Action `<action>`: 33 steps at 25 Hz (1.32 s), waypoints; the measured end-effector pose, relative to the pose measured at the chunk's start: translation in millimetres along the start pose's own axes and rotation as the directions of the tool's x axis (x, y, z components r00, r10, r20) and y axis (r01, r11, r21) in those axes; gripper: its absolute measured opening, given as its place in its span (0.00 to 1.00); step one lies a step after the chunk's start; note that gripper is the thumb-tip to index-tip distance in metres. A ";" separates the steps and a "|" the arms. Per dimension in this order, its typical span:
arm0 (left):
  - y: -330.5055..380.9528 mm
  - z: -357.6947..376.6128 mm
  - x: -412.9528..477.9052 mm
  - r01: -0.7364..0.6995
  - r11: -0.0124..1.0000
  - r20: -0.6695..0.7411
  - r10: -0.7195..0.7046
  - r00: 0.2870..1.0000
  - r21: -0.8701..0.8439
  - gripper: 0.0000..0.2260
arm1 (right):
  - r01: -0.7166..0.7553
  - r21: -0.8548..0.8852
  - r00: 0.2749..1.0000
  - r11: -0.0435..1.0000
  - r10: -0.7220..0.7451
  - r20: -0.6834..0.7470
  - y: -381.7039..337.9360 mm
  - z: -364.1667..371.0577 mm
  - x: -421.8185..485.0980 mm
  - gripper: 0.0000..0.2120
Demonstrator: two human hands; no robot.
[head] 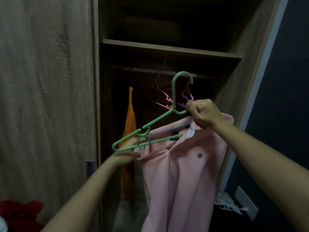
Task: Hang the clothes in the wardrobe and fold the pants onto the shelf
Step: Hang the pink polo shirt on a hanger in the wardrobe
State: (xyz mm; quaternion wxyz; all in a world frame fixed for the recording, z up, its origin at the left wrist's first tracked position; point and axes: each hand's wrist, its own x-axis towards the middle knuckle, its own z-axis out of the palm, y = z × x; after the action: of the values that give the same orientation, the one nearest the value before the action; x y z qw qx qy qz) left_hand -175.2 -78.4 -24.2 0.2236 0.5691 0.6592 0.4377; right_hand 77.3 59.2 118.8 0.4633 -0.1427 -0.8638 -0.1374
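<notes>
One tall wooden wardrobe fills most of the view, its right-hand compartment open and dark inside. A shelf crosses that compartment high up, with a rail running just beneath it. In front of the opening hangs a pink shirt, the piece being dealt with; it is held up by both hands at collar height and drops loosely out of the bottom of the view. Behind it to the left, an orange garment hangs inside the wardrobe. A heap of red cloth sits in the lower left corner, and some pale crumpled fabric lies low on the right. A green hanger is tilted, hook uppermost and free of the rail, its left end sticking out into the air while its lower bar runs into the shirt's neck opening. The right hand is clenched in a fist on the collar, right against the base of the hanger's hook; whether it also grips the hanger I cannot tell. The left hand, somewhat blurred, pinches the shirt's edge just below the hanger's left end. Pink hangers and a purple hanger hang on the rail behind. A small dark emblem marks the shirt's chest.
</notes>
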 end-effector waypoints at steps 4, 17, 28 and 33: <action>22.3 -42.4 -0.2 -0.166 0.985 0.054 0.169 0.984 -0.047 0.16 | -0.074 -0.094 0.997 0.993 0.073 -0.012 32.0 1.4 -40.0 0.34; 76.8 -32.6 10.5 -0.012 0.890 -0.595 0.314 0.740 0.456 0.11 | -0.128 -0.322 0.981 0.938 0.167 0.097 2.6 25.8 -32.8 0.18; 87.4 -25.6 12.1 -0.207 0.649 -0.290 0.572 0.767 0.732 0.30 | -0.506 0.083 0.859 0.859 0.493 0.139 -17.5 13.1 -10.3 0.12; 82.5 -38.4 18.3 -0.072 0.691 -0.383 0.480 0.789 0.719 0.17 | -0.391 -0.019 0.920 0.920 0.391 0.001 -22.9 17.4 -11.8 0.18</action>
State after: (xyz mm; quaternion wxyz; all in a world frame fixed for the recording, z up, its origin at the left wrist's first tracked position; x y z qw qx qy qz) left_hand -164.5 -76.1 67.9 -0.2654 0.5579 0.7078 0.3426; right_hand 61.7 43.0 97.2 0.4782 -0.3168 -0.8176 -0.0496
